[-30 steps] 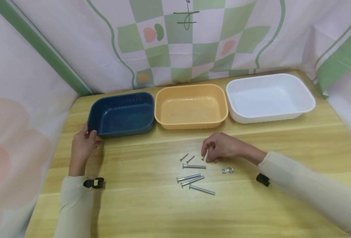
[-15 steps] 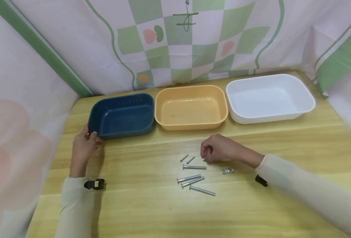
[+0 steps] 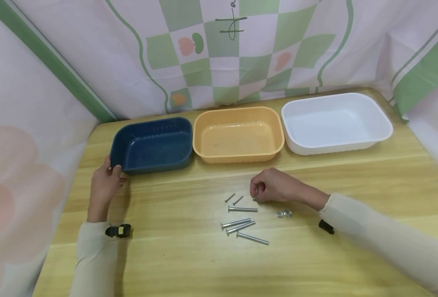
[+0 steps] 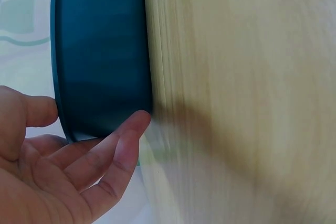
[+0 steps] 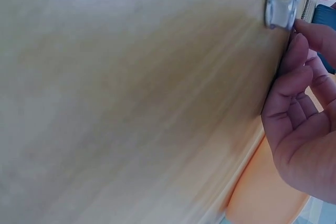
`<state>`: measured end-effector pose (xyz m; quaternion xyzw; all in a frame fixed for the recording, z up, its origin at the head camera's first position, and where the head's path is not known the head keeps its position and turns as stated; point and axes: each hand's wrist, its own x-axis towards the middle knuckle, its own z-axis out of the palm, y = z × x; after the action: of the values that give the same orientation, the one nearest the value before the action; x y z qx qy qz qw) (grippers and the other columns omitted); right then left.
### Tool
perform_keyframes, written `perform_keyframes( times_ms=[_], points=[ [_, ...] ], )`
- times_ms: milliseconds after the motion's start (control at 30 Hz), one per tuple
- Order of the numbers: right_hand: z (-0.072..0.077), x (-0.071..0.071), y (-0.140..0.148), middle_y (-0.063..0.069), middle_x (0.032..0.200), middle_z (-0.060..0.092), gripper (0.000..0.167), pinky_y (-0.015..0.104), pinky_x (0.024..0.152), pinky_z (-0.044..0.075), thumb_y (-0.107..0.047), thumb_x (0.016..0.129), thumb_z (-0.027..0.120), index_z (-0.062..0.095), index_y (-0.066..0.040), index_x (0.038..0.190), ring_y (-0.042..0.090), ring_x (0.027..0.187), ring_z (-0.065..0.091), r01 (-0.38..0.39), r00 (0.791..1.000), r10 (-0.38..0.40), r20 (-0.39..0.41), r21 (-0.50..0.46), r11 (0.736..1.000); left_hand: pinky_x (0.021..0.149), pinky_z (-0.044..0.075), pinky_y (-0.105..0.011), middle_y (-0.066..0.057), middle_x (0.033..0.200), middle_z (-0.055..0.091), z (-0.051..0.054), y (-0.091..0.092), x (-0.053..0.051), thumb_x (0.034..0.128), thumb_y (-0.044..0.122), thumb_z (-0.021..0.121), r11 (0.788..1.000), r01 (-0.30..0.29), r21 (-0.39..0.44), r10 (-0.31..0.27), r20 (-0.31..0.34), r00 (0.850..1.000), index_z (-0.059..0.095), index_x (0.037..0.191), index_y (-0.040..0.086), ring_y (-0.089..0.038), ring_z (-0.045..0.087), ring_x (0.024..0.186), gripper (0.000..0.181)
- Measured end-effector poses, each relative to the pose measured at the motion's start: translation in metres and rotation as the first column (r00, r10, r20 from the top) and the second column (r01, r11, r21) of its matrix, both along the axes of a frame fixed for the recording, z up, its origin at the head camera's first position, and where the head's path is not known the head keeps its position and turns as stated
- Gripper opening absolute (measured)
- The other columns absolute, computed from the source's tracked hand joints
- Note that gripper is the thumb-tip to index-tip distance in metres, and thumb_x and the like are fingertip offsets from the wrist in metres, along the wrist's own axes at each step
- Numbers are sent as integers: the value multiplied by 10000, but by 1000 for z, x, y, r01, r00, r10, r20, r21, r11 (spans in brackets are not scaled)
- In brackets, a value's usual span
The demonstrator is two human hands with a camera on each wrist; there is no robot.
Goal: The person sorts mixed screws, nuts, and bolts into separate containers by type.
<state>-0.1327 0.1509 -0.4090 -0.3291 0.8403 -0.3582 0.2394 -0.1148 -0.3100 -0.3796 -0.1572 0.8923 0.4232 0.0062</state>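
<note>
Green-checked cloth hangs behind a wooden table; its script, cut off at the top, shows an H and an a. Along the back edge stand a white tray, an orange tray and a navy tray. The left hand grips the navy tray's near left corner, one fingertip at its base edge only in the left wrist view. The right hand pinches a small screw, seen only from the head. Four long bolts lie nearby, with two loose screws and two nuts, their flanges plain only in the right wrist view.
</note>
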Motion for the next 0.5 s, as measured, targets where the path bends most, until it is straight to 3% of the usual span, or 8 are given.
perform_keyframes(
  times_ms=[500],
  points=[
    [-4, -3, 2, -69, 719, 637, 152, 263, 622, 500, 9, 826, 730, 728, -142, 841, 124, 662, 586, 21, 999, -18, 39, -61, 998, 641, 567, -267, -347, 1450, 391, 0, 0, 1, 1078, 224, 369, 1000, -4, -4, 4, -4, 1000, 118, 1584, 25, -363, 708, 924, 598]
  ],
)
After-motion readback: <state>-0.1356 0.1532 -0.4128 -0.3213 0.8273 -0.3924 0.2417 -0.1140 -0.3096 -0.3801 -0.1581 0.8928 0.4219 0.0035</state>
